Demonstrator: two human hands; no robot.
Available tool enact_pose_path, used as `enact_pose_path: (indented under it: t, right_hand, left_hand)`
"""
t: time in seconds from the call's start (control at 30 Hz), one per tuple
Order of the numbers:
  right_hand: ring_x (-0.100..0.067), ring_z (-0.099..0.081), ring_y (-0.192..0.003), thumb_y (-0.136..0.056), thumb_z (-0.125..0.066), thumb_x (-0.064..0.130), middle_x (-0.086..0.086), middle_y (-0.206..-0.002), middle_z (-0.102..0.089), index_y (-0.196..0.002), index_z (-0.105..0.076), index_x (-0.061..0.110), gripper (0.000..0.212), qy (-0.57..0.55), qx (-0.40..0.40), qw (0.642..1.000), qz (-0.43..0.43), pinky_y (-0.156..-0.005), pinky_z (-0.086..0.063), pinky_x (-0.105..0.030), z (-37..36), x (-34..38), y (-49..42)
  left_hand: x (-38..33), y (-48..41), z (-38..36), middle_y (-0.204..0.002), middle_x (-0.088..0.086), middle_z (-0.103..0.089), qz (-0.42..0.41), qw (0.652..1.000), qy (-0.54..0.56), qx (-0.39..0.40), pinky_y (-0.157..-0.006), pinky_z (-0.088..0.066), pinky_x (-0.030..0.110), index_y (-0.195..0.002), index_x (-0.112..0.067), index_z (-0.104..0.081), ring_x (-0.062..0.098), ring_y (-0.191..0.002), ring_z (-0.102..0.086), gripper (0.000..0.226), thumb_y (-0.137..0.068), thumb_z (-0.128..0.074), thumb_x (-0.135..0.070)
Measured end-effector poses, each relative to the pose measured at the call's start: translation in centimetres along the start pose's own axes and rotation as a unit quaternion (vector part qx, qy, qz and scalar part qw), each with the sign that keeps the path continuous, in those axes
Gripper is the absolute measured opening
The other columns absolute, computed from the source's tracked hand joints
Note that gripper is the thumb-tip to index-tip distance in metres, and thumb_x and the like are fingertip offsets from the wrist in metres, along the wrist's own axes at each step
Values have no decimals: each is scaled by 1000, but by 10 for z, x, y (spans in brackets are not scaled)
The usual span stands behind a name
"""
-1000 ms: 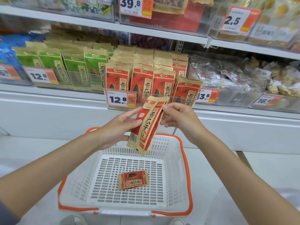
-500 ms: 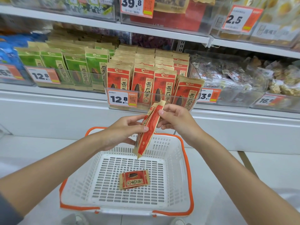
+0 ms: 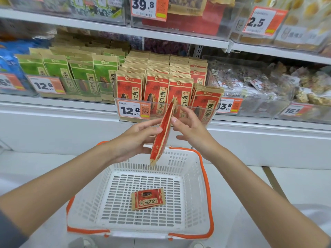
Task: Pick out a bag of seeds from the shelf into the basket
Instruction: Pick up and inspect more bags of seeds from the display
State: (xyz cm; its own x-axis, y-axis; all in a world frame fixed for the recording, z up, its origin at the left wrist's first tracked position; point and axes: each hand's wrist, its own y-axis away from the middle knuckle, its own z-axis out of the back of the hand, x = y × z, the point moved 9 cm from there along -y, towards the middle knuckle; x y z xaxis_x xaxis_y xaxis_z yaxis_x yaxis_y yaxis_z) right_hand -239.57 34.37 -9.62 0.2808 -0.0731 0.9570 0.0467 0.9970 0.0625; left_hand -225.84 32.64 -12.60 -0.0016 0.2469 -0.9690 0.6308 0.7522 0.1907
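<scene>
Just one head-worn wide-angle cam, aimed forward and down, close over the basket (image 3: 206, 185), facing the shelf (image 3: 107, 27) straight on.

Left arm (image 3: 62, 185): bare forearm, reaching in from the lower left, stretched forward and up toward the middle.
Left grip (image 3: 136, 140): palm turned right, thumb (image 3: 158, 129) pressed on the near face of the bag (image 3: 162, 135), fingers curled under and behind it, pinching it edge-on.
Right arm (image 3: 250, 185): bare forearm, coming in from the lower right corner, wrist bent slightly.
Right grip (image 3: 189, 129): fingers loose and spread; one fingertip (image 3: 172, 119) touches the bag's right edge, the thumb stands apart from it.
</scene>
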Motion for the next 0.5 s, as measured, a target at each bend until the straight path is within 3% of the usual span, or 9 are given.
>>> enact_pose_path:
  t: [0.1,0.23,0.37,0.5]
  right_hand:
    - [-12,-63,-115,-93,-63,42,2,-126,-64,-151,-22,36,71,-30,19,999,-9,-96,-55,-40,-3,-6,-3]
    - [-15,-63,-114,-87,-73,30,-2,-128,-61,-154,-20,32,85,-5,-30,999,31,-90,-58,-41,9,-1,-5]
    - [0,-65,-101,-89,-73,18,14,-123,-61,-151,-28,31,78,45,-42,993,98,-81,-56,-22,11,12,-4]
    - [-1,-66,-97,-90,-73,24,19,-113,-64,-148,-31,35,73,101,-72,985,119,-86,-58,-34,17,19,-4]
  left_hand:
    - [-1,-2,-5,-128,15,-66,7,999,-3,36,-102,-50,48,-139,-35,-55,33,-118,-63,40,-100,-49,-34]
    - [-8,-1,1,-122,4,-71,-5,996,-88,19,-95,-55,38,-135,-27,-60,20,-114,-67,34,-106,-41,-30]
    - [-12,-1,8,-121,5,-71,-8,997,-75,-8,-96,-55,45,-128,-20,-65,27,-113,-67,36,-105,-42,-36]
    - [-19,-3,5,-119,0,-73,-23,998,-57,-23,-90,-58,38,-128,-22,-63,18,-109,-69,37,-102,-45,-40]
